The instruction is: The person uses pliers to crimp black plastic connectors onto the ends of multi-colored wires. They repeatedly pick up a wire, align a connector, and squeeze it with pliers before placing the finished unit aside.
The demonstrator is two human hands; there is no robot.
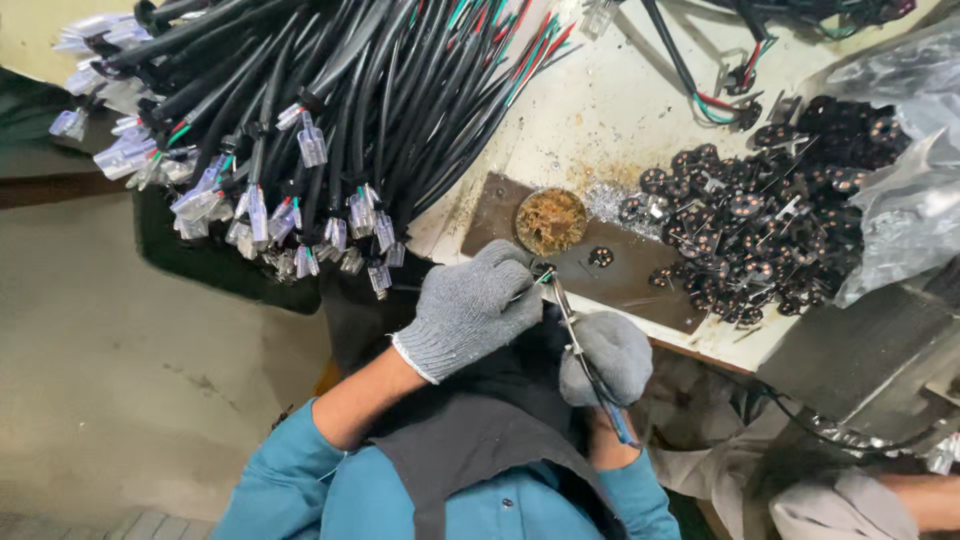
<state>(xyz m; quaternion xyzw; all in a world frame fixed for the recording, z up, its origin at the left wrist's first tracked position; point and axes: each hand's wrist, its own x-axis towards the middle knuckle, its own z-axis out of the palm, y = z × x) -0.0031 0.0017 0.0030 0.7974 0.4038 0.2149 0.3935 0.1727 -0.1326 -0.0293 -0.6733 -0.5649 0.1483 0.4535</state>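
My left hand (468,310), in a grey knit glove, pinches the thin coloured wire ends of a cable (537,280) over the edge of a brown work plate (630,285). My right hand (606,356), also gloved, grips a slim soldering iron (578,345) with a blue handle. Its tip meets the wire ends next to my left fingertips. A single small black round board (601,257) lies on the plate just beyond the tip.
A round tin of golden-brown residue (550,220) sits on the plate. A heap of small black round boards (770,215) spills from a clear plastic bag (905,200) at right. A thick bundle of black cables with clear connectors (300,130) hangs at left. Another person's arm (900,500) shows at bottom right.
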